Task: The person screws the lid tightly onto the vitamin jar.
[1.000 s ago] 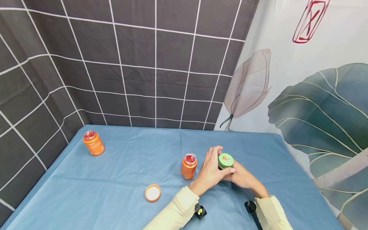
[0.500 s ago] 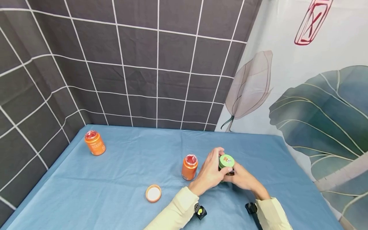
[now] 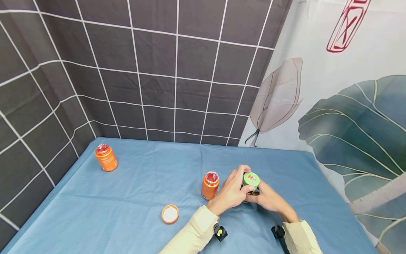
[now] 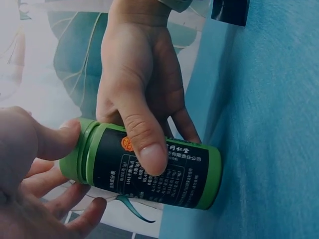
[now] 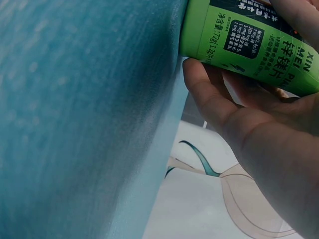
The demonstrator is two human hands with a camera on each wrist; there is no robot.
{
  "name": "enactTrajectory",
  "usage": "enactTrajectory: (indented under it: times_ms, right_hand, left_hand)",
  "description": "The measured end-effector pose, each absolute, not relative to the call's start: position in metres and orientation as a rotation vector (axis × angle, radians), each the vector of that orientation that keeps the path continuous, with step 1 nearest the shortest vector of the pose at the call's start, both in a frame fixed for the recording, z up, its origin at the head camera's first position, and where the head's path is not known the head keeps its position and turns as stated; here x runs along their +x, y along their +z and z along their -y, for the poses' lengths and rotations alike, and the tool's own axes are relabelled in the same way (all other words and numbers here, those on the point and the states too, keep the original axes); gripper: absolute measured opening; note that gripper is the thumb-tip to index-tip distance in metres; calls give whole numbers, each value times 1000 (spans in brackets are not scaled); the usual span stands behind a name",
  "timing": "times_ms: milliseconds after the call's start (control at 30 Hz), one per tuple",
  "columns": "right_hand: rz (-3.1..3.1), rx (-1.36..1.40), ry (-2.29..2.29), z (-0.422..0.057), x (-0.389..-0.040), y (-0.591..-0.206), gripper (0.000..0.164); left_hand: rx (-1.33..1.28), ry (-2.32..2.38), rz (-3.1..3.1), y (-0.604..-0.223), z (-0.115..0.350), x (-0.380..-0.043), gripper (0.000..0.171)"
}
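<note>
A green bottle with a dark printed label stands on the blue cloth, its base at the cloth in both wrist views. My left hand holds its green lid, thumb on one side and fingers round the other. Lower down, my right hand grips the bottle's body; in the left wrist view its thumb lies across the label. The lid sits on the bottle. Just left of my left hand is an orange bottle without a lid, its mouth red and shiny with a whitish rim.
A second lidless orange bottle stands at the table's far left. An orange lid lies with its white inside up, left of my left sleeve. Dark gridded cloth hangs behind the blue-covered table; a leaf-printed curtain hangs at right.
The head view has shifted slightly, so everything sits a little further right. My left fingers have shifted slightly around the lid. An orange edge now shows beside my left wrist.
</note>
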State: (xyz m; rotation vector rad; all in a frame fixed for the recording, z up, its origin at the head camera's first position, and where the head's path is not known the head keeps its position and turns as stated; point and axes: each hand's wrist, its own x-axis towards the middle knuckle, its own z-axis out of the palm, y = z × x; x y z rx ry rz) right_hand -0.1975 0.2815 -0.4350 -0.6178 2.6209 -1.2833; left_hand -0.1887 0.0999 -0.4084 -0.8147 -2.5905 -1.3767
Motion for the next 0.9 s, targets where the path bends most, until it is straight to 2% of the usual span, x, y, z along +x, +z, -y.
enactTrajectory:
  times_ms: [200,367,533,900]
  right_hand:
    - [-2659,-576,-1239,-281,-196,-435,72]
    - [-2737,-598,-1170,-280,-197,-435,75]
    - [-2740,-588,-1180,-278,-196,-433,80]
    - [-2703,-559,-1199,-280,-196,-434,72]
  left_hand:
    - [-820,-1410,2593,-408,-100,-188,59]
    - [-674,-1395,2537,-410,-108,-185,69]
    - [-591,-1371,2487,-414,-112,-183,63]
    - [-768,-1319,2570,-406,-105,-185,46]
